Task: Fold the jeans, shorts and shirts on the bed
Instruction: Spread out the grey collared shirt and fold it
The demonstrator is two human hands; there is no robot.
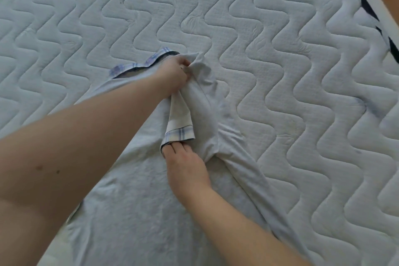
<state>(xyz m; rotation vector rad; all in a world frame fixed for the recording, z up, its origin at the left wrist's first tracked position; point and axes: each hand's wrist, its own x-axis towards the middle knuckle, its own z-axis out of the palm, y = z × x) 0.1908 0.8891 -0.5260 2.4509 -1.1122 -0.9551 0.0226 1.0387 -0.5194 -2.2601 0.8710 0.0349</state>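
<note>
The left grip (176,73) is closed on a bunch of cloth at the shoulder of the shirt (138,207), fingers curled round the fabric near the collar (140,65). The right grip (185,170) is laid nearly flat, its fingertips (172,147) tucked under the plaid cuff of the sleeve (180,121), which has been turned inward over the body of the shirt; whether the cuff is pinched or only pressed cannot be told. The shirt is spread on the bed (280,71), its body running toward the near edge of the view and its collar pointing away, with a long fold of cloth lying along its right side. No jeans or shorts are seen. The step in hand is judged to be the folding-in of the right sleeve, an early stage in folding this one shirt. For the next move, the sleeve would likely need to be laid flat and smoothed, the bunched shoulder released and squared, and the side fold brought in straight, so that the cloth is not dragged out of line on the quilted surface.
</note>
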